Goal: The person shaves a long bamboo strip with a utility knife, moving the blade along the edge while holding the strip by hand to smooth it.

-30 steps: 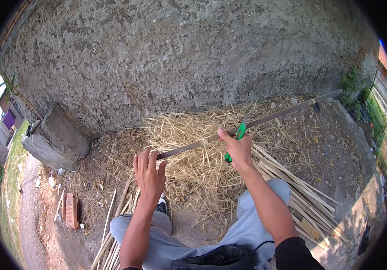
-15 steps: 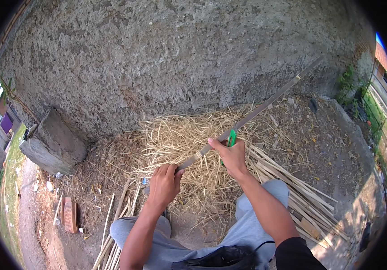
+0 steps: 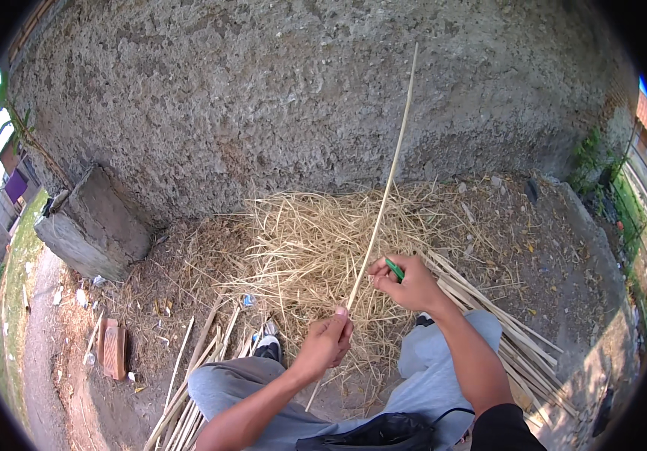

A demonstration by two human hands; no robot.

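A long, pale bamboo strip (image 3: 389,180) slants up from between my knees toward the wall, bowing slightly. My left hand (image 3: 326,343) is closed round its lower part, thumb on top, and the thin lower end shows below the fist. Just right of the strip, my right hand (image 3: 407,283) is closed round a green utility knife (image 3: 394,268); only part of the handle shows, and the blade cannot be made out. The right fingertips are close beside the strip; whether they touch it I cannot tell. Beneath lies a heap of thin bamboo shavings (image 3: 301,237).
Bundles of bamboo strips lie by my right leg (image 3: 504,334) and left leg (image 3: 185,410). A rough grey wall (image 3: 263,98) rises ahead. At left stand a concrete block (image 3: 98,229) and a reddish brick (image 3: 115,351) on the dirt. A black pouch (image 3: 383,432) sits at my lap.
The strip has swung from slanting right to nearly upright and now shows its pale side instead of the darker one. My right hand has moved slightly down and right with the knife; my left has moved right and down.
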